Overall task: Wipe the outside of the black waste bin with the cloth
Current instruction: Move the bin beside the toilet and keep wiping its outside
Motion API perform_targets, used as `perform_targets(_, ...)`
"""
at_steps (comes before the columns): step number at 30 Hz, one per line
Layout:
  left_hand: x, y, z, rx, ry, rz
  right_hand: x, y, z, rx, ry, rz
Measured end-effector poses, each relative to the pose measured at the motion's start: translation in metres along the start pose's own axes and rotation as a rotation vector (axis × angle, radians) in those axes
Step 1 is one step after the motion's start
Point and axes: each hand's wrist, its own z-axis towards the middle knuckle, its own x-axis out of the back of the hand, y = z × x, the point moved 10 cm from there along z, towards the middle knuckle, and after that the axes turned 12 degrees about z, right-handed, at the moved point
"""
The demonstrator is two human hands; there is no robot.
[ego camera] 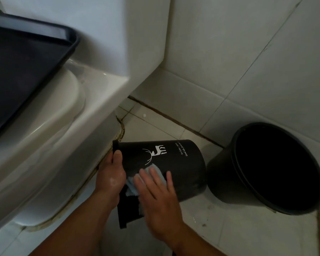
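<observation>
Right of the toilet (63,137) I see the bin (174,163) tipped sideways, white deer print up; a second bucket (266,170) touches it. My left hand (111,174) grips its rim; my right hand (155,196) presses the cloth (135,183) flat.

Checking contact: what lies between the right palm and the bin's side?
In the head view, a light blue cloth lies between the right hand and the black waste bin.

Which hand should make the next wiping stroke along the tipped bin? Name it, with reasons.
The right hand: it already presses the blue cloth flat on the black waste bin wall. The left hand grips the bin's rim, steadying it on its side.
</observation>
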Motion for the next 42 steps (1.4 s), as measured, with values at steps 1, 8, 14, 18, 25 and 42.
perform_targets(1,-0.001,0.0,0.002,-0.009,-0.017,-0.003,0.001,0.006,0.002,0.051,-0.036,-0.054)
perform_targets(8,-0.007,0.016,0.004,0.053,-0.082,-0.068,0.063,0.158,-0.004,-0.609,0.155,-0.026)
perform_targets(14,-0.001,0.015,-0.039,-0.041,-0.118,-0.025,0.067,0.155,0.02,-0.667,0.189,-0.027)
perform_targets(18,-0.006,0.004,-0.045,-0.032,-0.134,-0.013,0.072,0.145,0.05,-0.624,0.108,-0.103)
perform_targets(25,-0.015,0.001,-0.044,0.093,-0.189,-0.116,0.031,0.041,0.087,-0.2,-0.114,0.05)
perform_targets(42,-0.012,0.001,-0.032,0.159,-0.198,-0.122,0.019,0.018,0.065,-0.124,-0.095,0.132)
